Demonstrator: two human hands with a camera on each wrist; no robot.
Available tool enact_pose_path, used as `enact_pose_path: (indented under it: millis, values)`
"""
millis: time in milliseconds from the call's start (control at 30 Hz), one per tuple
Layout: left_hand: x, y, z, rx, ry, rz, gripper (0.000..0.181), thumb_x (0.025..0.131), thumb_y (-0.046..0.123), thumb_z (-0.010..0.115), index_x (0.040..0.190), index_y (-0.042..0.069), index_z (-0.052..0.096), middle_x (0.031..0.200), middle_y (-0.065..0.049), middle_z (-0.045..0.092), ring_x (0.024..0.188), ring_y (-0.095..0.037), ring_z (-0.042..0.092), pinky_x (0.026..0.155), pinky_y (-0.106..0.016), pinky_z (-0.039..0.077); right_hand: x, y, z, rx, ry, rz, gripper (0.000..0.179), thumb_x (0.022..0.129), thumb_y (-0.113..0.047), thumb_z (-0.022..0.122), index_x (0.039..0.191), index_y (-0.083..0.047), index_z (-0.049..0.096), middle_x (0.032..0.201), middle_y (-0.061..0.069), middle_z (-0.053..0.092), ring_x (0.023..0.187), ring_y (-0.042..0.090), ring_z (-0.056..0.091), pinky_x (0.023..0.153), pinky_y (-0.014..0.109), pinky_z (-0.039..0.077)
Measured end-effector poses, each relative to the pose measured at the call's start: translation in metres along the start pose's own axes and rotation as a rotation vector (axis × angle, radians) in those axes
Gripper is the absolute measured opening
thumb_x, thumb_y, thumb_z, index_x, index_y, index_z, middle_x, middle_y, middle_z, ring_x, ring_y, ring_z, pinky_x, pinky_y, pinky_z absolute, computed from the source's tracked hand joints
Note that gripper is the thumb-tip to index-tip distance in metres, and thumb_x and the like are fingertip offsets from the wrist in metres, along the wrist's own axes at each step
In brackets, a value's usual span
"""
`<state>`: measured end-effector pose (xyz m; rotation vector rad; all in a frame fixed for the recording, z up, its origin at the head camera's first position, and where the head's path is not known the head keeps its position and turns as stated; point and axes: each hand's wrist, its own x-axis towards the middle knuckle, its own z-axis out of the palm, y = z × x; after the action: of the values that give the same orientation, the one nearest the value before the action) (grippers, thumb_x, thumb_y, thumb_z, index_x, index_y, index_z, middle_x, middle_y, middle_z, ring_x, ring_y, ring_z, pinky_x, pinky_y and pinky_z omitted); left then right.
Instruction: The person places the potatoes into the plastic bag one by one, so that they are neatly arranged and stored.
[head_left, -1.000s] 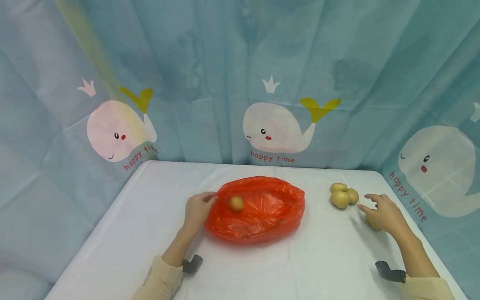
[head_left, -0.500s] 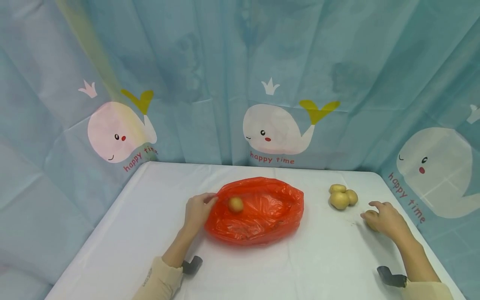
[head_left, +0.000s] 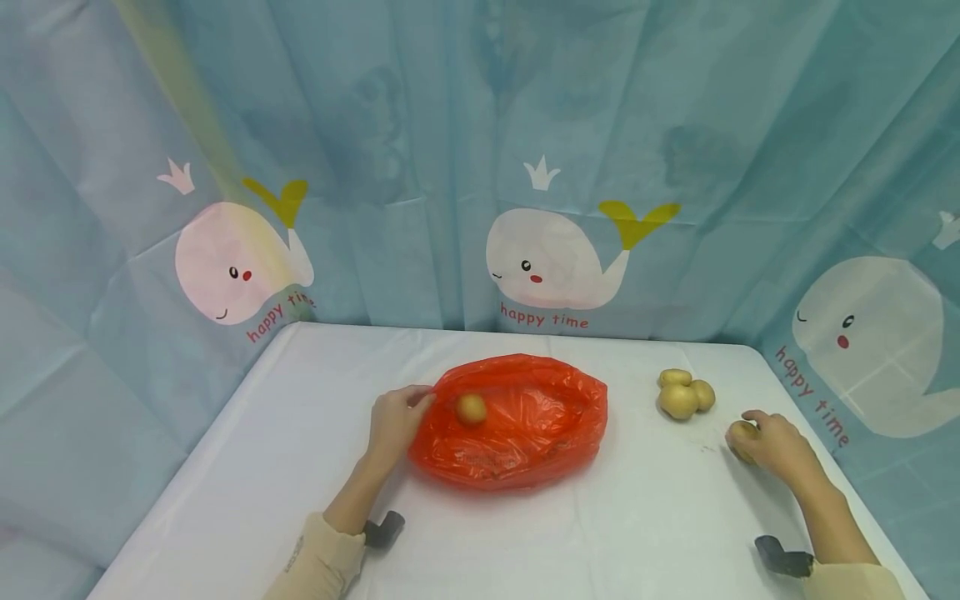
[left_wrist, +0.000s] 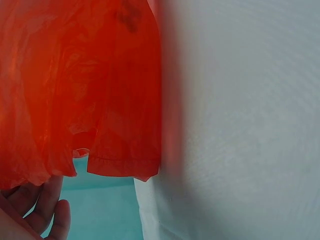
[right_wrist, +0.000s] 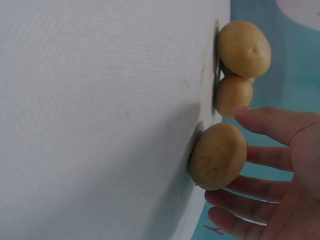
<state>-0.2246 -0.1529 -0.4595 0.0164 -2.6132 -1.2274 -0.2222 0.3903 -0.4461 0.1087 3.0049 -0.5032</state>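
Note:
A red plastic bag [head_left: 525, 433] lies with its mouth spread wide on the table, and one potato [head_left: 471, 409] shows in it near the left side. My left hand [head_left: 393, 421] pinches the bag's left rim; in the left wrist view its fingers [left_wrist: 47, 200] are partly hidden by the red plastic. At the right, my right hand [head_left: 776, 446] is around a single potato [right_wrist: 218, 156] that rests on the table. In the right wrist view the thumb stands apart from that potato, while the other fingers reach behind and below it, loosely extended.
Three more potatoes [head_left: 678, 400] sit clustered at the back right, beyond my right hand. A white cloth covers the table [head_left: 645, 517]. Behind it hangs a blue curtain [head_left: 420, 167] with whale prints, and curtain also borders both sides.
My right hand has lowered toward the single potato and its fingers have drawn in around it. The left hand and the red bag have stayed in place.

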Motion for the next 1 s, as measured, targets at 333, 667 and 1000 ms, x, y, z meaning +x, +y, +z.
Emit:
enact_pose_path:
  millis: [333, 667, 1000]
  values:
    - [-0.0008, 0.0022, -0.0017, 0.000, -0.013, -0.016, 0.028, 0.094, 0.024, 0.064, 0.115, 0.007, 0.072, 0.110, -0.011, 0.074, 0.107, -0.029, 0.067, 0.093, -0.046, 0.056, -0.0001, 0.0035, 0.0032, 0.033, -0.001, 0.015, 0.065, 0.093, -0.033, 0.056, 0.128, 0.019, 0.043, 0.126, 0.047, 0.045, 0.113, 0.064, 0.044, 0.089, 0.070, 0.043]
    - [-0.0011, 0.0013, -0.0001, 0.002, -0.007, -0.007, 0.025, 0.092, 0.020, 0.067, 0.112, 0.005, 0.073, 0.108, -0.013, 0.074, 0.106, -0.031, 0.068, 0.093, -0.047, 0.056, 0.0019, 0.0038, 0.0063, 0.030, -0.005, 0.023, 0.062, 0.092, -0.031, 0.054, 0.127, 0.019, 0.044, 0.124, 0.046, 0.046, 0.112, 0.064, 0.044, 0.089, 0.070, 0.043]
    - [-0.0016, 0.0021, -0.0012, -0.004, -0.006, -0.021, 0.026, 0.093, 0.021, 0.066, 0.113, 0.006, 0.072, 0.109, -0.012, 0.074, 0.108, -0.031, 0.067, 0.094, -0.047, 0.055, 0.0030, 0.0053, 0.0081, 0.030, 0.019, 0.006, 0.058, 0.089, -0.025, 0.055, 0.125, 0.019, 0.046, 0.122, 0.046, 0.048, 0.110, 0.063, 0.046, 0.089, 0.069, 0.044]
